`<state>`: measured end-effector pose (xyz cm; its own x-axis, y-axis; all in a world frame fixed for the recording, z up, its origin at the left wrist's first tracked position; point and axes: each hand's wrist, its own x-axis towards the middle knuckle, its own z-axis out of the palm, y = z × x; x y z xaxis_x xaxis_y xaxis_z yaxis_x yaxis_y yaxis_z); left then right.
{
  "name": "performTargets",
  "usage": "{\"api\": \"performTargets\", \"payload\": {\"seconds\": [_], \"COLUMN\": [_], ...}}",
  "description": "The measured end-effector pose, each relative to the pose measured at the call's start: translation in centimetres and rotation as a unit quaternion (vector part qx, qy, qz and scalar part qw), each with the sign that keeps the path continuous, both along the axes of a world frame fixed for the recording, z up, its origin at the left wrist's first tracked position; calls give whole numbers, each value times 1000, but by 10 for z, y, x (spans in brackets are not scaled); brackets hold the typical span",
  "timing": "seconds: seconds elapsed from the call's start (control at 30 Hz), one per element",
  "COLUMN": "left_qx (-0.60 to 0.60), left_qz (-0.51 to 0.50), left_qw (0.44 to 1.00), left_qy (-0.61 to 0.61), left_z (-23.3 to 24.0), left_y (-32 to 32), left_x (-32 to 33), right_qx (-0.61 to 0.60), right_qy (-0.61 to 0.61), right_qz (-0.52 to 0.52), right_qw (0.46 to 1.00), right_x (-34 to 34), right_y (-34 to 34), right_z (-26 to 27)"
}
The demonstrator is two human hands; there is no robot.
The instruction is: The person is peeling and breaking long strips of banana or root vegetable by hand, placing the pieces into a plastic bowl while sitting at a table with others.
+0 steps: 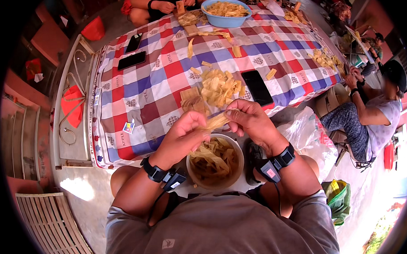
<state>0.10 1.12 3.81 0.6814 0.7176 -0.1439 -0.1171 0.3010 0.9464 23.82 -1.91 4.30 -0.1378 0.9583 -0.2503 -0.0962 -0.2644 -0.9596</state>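
A pale yellow strip of dried plant leaf [217, 121] is stretched between my two hands. My left hand [187, 132] pinches its left end, and my right hand [247, 117] grips the other end between thumb and fingers. Below them, between my knees, stands a round tub [242, 159] holding many crumpled strips [218, 158]. Just beyond my hands, a heap of short folded yellow pieces [219, 86] lies on the checked tablecloth [149, 105]. Beside the heap is a small wooden block [190, 99], partly hidden by my left hand.
A black phone [257, 88] lies right of the heap; two more phones [131, 60] lie at the left. At the far side are a blue basin [226, 20] of strips and a co-worker's hands [165, 6]. Another person [367, 114] sits at the right, past a plastic bag [308, 133].
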Motion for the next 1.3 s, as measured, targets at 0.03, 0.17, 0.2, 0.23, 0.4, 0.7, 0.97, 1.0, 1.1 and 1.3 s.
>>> {"api": "performTargets", "payload": {"seconds": [0.03, 0.17, 0.2, 0.23, 0.4, 0.7, 0.97, 1.0, 1.1, 1.3], "left_qx": [12, 97, 133, 168, 307, 59, -108, -112, -108, 34], "left_qz": [-10, -73, -78, -82, -53, 62, 25, 23, 5, -50], "left_qw": [1000, 992, 987, 981, 937, 996, 973, 972, 975, 995], "left_qy": [-5, 28, 44, 59, 155, -33, -204, -206, -195, -80], "left_z": [-3, -6, -2, 1, -9, -17, -24, -20, -16, -12], "left_y": [2, 7, 6, 6, 3, -6, -1, -1, -4, 0], "left_x": [-2, -3, 0, 1, 2, 1, -2, -2, -1, -2], "right_qx": [-27, -41, -35, -28, 33, 198, 318, 242, 134, 254], "right_qy": [53, 138, 162, 186, 162, 13, -127, -59, 21, -78], "right_qz": [-17, -66, -82, -98, -55, 36, 34, 44, 30, 60], "right_qw": [998, 987, 983, 977, 985, 979, 939, 968, 990, 962], "right_x": [1, -1, -1, -2, -16, -42, -43, -37, -34, -42], "right_y": [2, 1, 1, 1, -12, -33, -28, -28, -21, -16], "right_z": [-1, 1, 0, -1, 2, -9, -20, -21, 0, -34]}}
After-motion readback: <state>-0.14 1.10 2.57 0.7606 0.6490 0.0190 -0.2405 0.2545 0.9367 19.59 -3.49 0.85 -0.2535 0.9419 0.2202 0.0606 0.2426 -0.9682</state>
